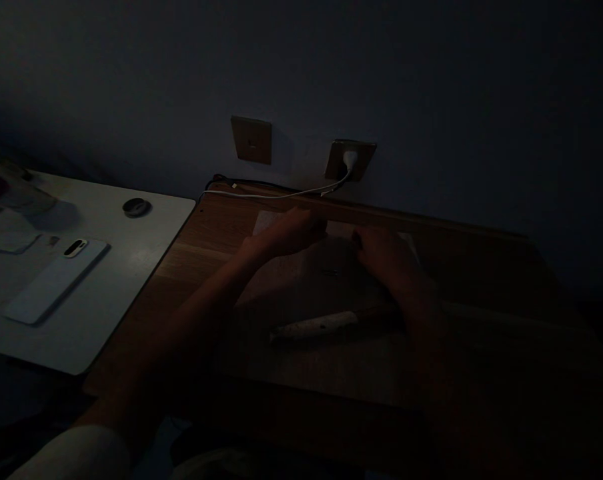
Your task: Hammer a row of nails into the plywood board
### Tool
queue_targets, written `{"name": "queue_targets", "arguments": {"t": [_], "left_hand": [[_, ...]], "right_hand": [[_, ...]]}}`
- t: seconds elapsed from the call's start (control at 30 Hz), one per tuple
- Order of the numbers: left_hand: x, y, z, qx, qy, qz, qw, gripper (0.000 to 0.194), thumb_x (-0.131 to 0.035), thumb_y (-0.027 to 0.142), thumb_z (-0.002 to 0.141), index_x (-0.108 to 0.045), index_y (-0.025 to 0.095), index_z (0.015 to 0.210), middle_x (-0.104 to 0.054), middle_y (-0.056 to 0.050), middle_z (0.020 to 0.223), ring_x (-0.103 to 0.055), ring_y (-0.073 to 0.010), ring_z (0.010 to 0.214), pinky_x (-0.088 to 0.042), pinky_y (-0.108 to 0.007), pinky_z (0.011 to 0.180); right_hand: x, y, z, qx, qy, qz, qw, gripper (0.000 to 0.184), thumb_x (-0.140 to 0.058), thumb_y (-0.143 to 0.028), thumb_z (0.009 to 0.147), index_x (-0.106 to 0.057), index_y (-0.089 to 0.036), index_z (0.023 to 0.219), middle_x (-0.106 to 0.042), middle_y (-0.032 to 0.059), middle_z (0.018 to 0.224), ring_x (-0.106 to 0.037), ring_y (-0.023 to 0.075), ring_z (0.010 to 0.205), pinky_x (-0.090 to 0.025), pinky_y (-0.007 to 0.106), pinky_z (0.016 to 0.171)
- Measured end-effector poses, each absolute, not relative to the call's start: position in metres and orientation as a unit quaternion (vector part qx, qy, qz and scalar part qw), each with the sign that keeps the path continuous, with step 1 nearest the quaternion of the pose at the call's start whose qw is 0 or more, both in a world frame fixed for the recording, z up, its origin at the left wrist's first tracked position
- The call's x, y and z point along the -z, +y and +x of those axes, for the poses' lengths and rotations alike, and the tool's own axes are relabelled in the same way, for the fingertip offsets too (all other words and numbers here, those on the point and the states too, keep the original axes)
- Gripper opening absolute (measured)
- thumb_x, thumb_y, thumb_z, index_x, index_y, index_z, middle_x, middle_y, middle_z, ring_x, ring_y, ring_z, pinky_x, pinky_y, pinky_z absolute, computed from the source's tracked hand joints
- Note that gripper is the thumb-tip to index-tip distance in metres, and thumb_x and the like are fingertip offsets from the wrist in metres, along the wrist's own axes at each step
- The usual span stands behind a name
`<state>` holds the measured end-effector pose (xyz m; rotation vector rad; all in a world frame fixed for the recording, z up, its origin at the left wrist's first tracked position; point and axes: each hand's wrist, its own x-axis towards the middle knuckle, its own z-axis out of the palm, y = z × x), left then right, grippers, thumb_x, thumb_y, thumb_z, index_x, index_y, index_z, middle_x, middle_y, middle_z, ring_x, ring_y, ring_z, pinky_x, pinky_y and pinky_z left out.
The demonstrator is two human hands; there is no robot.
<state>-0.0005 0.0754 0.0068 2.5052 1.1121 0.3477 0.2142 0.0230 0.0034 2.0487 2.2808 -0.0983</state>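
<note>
The scene is very dark. My left hand [291, 233] reaches forward over a wooden table [206, 247], fingers curled down onto the far edge of a pale sheet [301, 273] lying there. My right hand [381, 253] rests on the same sheet a little to the right, fingers bent and pressed down. Whether either hand grips anything is hidden in the gloom. A pale stick-like object [314, 327] lies on the sheet nearer to me, between my forearms. A tiny dark item [331, 271] sits between the hands.
A white side table [131, 260] at the left carries a white phone [56, 280], a round dark object [135, 207] and other dim items. On the wall are a switch plate [251, 140] and a socket with a white plug [350, 160]; its cable [271, 195] runs along the table's back edge.
</note>
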Motion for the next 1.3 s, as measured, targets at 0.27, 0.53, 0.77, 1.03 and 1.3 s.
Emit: {"name": "queue_targets", "arguments": {"t": [0.27, 0.53, 0.77, 1.03, 1.3], "left_hand": [[-0.003, 0.070, 0.004, -0.094, 0.281, 0.912, 0.284, 0.018, -0.062, 0.005, 0.086, -0.074, 0.015, 0.093, -0.077, -0.003, 0.088, -0.068, -0.0142, 0.076, -0.045, -0.025, 0.071], [0.006, 0.070, 0.009, -0.042, 0.279, 0.922, 0.265, 0.019, -0.062, 0.002, 0.084, -0.075, 0.017, 0.088, -0.077, -0.002, 0.088, -0.067, -0.0141, 0.076, -0.044, -0.025, 0.071], [0.004, 0.071, 0.007, 0.003, 0.281, 0.937, 0.208, 0.016, -0.063, 0.008, 0.089, -0.076, 0.018, 0.089, -0.079, -0.004, 0.092, -0.069, -0.0160, 0.079, -0.045, -0.026, 0.070], [-0.007, 0.064, 0.007, 0.026, 0.309, 0.928, 0.206, 0.020, -0.064, 0.005, 0.087, -0.079, 0.016, 0.094, -0.082, -0.006, 0.095, -0.072, -0.0168, 0.079, -0.045, -0.025, 0.066], [-0.010, 0.061, 0.012, 0.028, 0.306, 0.924, 0.229, 0.021, -0.063, 0.006, 0.088, -0.082, 0.015, 0.089, -0.082, -0.006, 0.090, -0.070, -0.0163, 0.074, -0.043, -0.026, 0.064]], "right_hand": [[-0.001, 0.022, 0.212, 0.017, 0.740, 0.671, 0.036, 0.029, -0.046, -0.014, 0.106, -0.073, -0.018, 0.115, -0.077, 0.0166, 0.119, -0.073, 0.0303, 0.107, -0.049, 0.036, 0.078], [-0.016, 0.023, 0.220, 0.134, 0.788, 0.601, 0.005, 0.019, -0.060, -0.010, 0.095, -0.073, -0.017, 0.108, -0.079, 0.0123, 0.109, -0.073, 0.0256, 0.101, -0.047, 0.032, 0.082], [-0.015, 0.022, 0.217, 0.167, 0.817, 0.550, 0.039, 0.027, -0.063, -0.005, 0.089, -0.076, -0.014, 0.111, -0.081, 0.0133, 0.112, -0.074, 0.0272, 0.106, -0.048, 0.031, 0.086], [-0.008, 0.026, 0.217, 0.158, 0.818, 0.552, 0.042, 0.026, -0.062, -0.003, 0.088, -0.079, -0.016, 0.104, -0.082, 0.0131, 0.112, -0.074, 0.0267, 0.109, -0.049, 0.031, 0.088], [-0.012, 0.024, 0.207, 0.181, 0.814, 0.550, 0.051, 0.028, -0.062, -0.002, 0.089, -0.080, -0.015, 0.106, -0.082, 0.0134, 0.113, -0.075, 0.0267, 0.109, -0.049, 0.030, 0.087]]}}
